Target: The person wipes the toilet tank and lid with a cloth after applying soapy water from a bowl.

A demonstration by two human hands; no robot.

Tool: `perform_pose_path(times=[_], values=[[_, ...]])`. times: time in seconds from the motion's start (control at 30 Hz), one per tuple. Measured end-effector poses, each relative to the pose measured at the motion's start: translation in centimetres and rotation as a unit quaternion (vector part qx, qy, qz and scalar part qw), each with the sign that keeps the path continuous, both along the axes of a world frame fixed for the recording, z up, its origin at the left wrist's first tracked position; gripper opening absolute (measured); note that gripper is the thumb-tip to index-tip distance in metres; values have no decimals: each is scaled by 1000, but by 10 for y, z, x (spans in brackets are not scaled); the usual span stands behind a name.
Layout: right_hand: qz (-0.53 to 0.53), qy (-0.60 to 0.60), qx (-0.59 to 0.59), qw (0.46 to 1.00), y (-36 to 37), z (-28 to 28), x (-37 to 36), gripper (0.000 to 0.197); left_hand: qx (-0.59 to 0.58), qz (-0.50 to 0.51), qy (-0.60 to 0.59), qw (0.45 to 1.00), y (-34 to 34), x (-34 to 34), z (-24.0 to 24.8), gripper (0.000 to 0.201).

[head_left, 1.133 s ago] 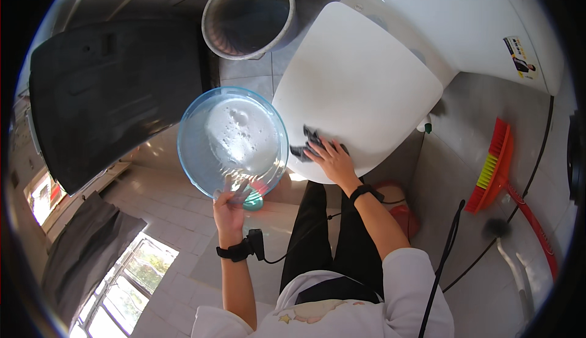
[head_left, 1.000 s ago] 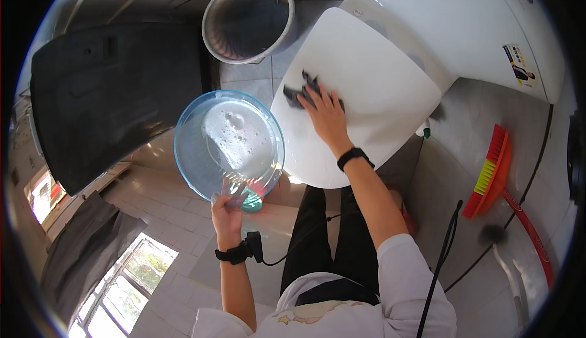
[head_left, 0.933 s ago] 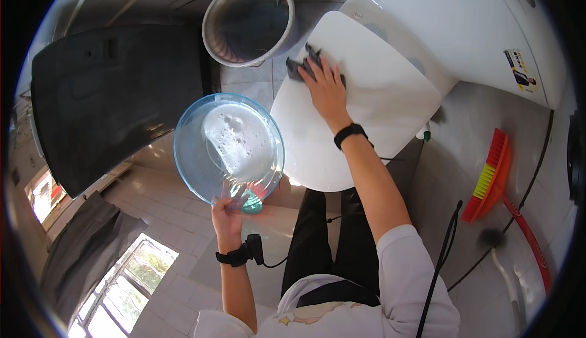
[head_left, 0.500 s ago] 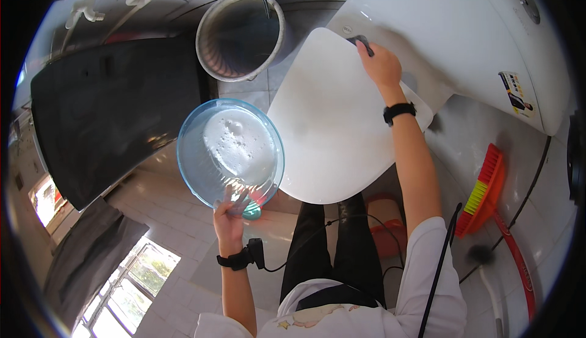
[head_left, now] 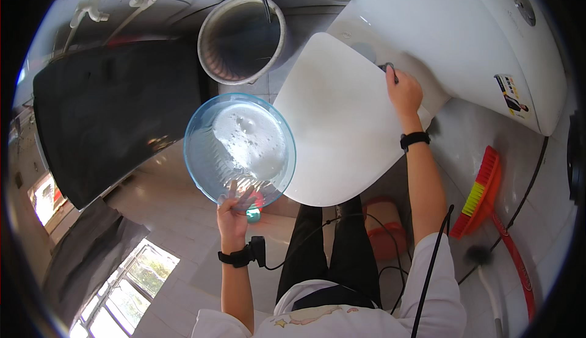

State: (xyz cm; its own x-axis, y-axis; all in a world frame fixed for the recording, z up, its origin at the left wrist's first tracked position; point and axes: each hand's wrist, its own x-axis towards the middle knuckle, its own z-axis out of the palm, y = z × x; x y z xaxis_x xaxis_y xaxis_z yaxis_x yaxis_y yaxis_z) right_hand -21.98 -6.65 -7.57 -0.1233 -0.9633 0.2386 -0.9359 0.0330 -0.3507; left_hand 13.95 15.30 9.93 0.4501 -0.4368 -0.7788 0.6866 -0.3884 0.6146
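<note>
My left hand [head_left: 232,216] grips the near rim of a clear blue basin [head_left: 201,176], its fingers under the bottom and showing through it. White foamy suds [head_left: 250,143] float in the basin, which hangs just left of a closed white toilet lid [head_left: 342,124] and overlaps its edge. My right hand [head_left: 406,97] is closed around a small dark grey thing [head_left: 390,72], perhaps a rag, pressed at the back right edge of the lid near the hinge. Most of that thing is hidden in my fingers.
The toilet tank [head_left: 458,33] stands behind the lid. A grey bucket [head_left: 204,51] sits back left, beside a large black panel [head_left: 116,118]. On the right are a red broom [head_left: 479,191] and a round toilet brush [head_left: 478,254]. A thin cable [head_left: 329,221] crosses my legs.
My right hand has moved right and toward me along the lid's back edge, with the dark thing in it. The basin in my left hand has shifted slightly right.
</note>
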Motion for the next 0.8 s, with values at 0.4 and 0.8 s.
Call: perform_pose_path(times=[0.4, 0.8], values=[[103, 91, -29, 990, -11, 16, 122, 36, -30, 52, 19, 998, 58, 22, -2, 62], [450, -61, 94, 886, 199, -9, 218, 26, -15, 106, 40, 993, 92, 24, -2, 48]])
